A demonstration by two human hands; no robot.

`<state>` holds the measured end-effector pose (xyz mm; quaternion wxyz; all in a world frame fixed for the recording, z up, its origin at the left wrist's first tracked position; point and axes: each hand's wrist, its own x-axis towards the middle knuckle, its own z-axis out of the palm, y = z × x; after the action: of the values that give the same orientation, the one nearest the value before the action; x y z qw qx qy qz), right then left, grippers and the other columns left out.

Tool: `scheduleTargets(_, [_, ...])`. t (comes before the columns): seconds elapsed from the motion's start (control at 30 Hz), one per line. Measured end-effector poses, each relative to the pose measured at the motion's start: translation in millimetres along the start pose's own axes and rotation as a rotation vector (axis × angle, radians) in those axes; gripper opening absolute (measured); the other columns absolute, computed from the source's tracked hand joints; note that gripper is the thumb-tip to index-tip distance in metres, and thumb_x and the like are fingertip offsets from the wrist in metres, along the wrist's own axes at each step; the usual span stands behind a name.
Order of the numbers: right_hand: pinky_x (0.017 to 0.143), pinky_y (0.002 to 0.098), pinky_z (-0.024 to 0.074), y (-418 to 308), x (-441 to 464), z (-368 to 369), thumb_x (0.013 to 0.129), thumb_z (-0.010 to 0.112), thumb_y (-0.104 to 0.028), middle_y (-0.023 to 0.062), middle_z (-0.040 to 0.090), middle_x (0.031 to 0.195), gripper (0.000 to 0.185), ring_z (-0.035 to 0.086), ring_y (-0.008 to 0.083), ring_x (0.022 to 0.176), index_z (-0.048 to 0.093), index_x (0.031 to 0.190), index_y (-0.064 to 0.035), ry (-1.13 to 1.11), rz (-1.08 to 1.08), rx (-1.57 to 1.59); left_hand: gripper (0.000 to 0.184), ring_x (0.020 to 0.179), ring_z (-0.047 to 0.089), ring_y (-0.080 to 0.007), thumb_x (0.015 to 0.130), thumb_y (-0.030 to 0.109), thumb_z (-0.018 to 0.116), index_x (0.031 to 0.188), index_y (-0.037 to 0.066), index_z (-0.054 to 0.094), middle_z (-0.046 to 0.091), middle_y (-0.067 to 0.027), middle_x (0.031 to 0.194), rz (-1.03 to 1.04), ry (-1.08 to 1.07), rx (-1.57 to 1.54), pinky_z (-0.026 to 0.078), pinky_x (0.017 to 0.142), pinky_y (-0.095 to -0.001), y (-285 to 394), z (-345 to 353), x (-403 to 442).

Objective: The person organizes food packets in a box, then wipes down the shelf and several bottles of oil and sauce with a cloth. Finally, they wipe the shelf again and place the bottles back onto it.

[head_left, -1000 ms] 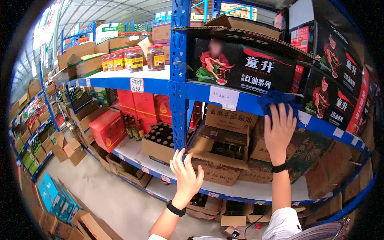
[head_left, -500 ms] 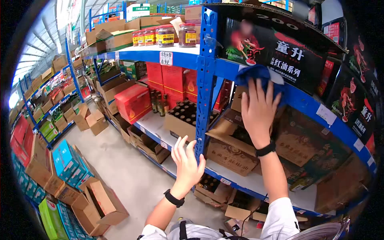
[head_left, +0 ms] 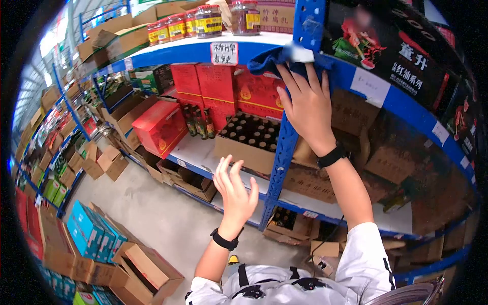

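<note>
My right hand presses a dark blue cloth against the blue beam of the upper shelf, beside the upright post. Its fingers lie spread over the cloth, and part of the cloth is hidden under them. A whitish patch shows at the cloth's top edge. Lower and to the left, my left hand hangs in the air with its fingers apart and nothing in it. It is in front of the lower shelf, nearest to an open carton of dark bottles.
Glass jars with red lids stand on the upper shelf. Black printed cartons sit at the right. Red boxes and several loose bottles are on the shelf below. Open cardboard boxes and blue cartons lie along the aisle floor.
My right hand and the cloth have gone left along the beam, from under the black carton to the post. The view has shifted left. My left hand stays raised and open.
</note>
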<state>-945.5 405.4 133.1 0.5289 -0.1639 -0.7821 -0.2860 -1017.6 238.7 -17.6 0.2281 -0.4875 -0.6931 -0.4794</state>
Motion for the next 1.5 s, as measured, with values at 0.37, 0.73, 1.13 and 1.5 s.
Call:
scheduleTargets(0.37, [0.081,0.0413,0.0426,-73,-161,37,0.078,0.059,-0.022,0.0059,0.058,0.078,0.016,0.056,0.0231,0.091,0.058,0.083,-0.0069,-0.414,0.153,-0.043,0.043,0.118,0.032,-0.0379,0.074,0.006,0.056,0.115,-0.003,0.044,0.034,-0.0206,0.127,-0.079,-0.102,-0.047,0.024,0.098,-0.0483,-124,-22,17])
scheduleTargets(0.73, [0.09,0.053,0.035,-65,-87,17,0.081,0.056,-0.023,0.0104,0.06,0.1,0.026,0.049,0.0303,0.105,0.061,0.103,-0.0096,-0.459,0.343,-0.176,0.045,0.118,0.032,-0.0376,0.075,0.007,0.056,0.117,-0.002,0.042,0.034,-0.0205,0.127,-0.008,-0.207,-0.201,0.023,0.098,-0.0476,-127,7,28])
scheduleTargets(1.13, [0.096,0.0576,0.0262,-102,-148,55,0.087,0.05,-0.028,0.0273,0.044,0.12,0.045,0.033,0.0518,0.115,0.048,0.114,0.0087,-0.562,0.667,-0.18,0.044,0.113,0.037,-0.0386,0.073,0.008,0.058,0.114,-0.002,0.043,0.037,-0.0222,0.123,-0.04,-0.255,-0.186,0.027,0.096,-0.0461,-130,30,9])
scheduleTargets(1.5, [0.08,0.0514,0.0417,-134,-226,72,0.081,0.053,-0.019,0.018,0.059,0.083,0.021,0.052,0.0363,0.099,0.06,0.084,0.0013,-0.644,0.482,-0.236,0.048,0.122,0.029,-0.0372,0.074,0.014,0.057,0.118,0.004,0.038,0.032,-0.0194,0.126,-0.068,-0.326,-0.121,0.023,0.093,-0.0609,-121,34,-7])
